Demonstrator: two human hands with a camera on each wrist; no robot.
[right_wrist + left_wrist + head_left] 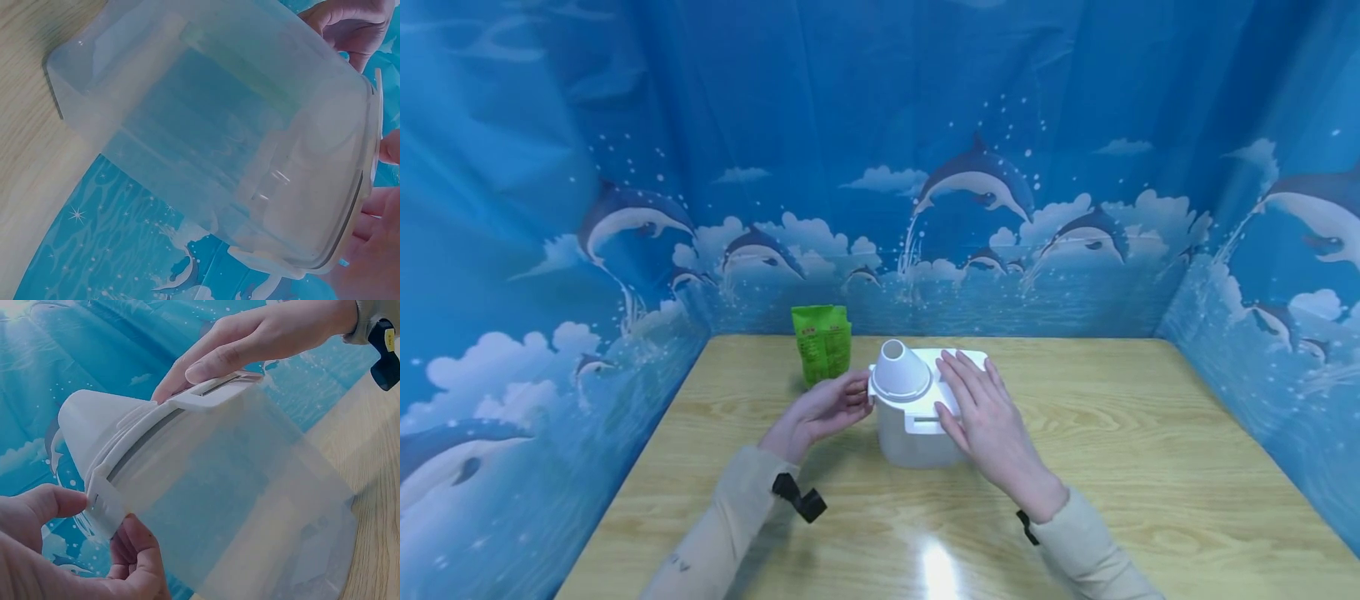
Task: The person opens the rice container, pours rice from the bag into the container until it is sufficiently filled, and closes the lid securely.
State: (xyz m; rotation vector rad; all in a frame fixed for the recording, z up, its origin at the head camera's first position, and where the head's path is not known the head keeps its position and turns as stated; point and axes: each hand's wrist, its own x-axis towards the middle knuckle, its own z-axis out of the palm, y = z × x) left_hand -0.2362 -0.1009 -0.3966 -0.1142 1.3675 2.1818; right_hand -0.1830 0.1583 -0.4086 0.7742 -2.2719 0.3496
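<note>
A translucent plastic storage container [910,443] stands upright on the table, topped by a white lid [930,403]. From the lid's left part rises a white cone-shaped cap [899,372] with a round top. My left hand [826,408] is at the container's left side. There its thumb and curled fingers pinch a white side latch [106,509] of the lid, seen closely in the left wrist view. My right hand [988,421] rests across the lid's right part, palm down with fingers extended. Through the clear wall, the right wrist view shows a faint green patch.
Behind the left hand stands a green packet [824,346] with printed text. The wooden table [1120,433] extends to both sides and toward me. A blue curtain [850,100] with dolphins encloses the back and sides.
</note>
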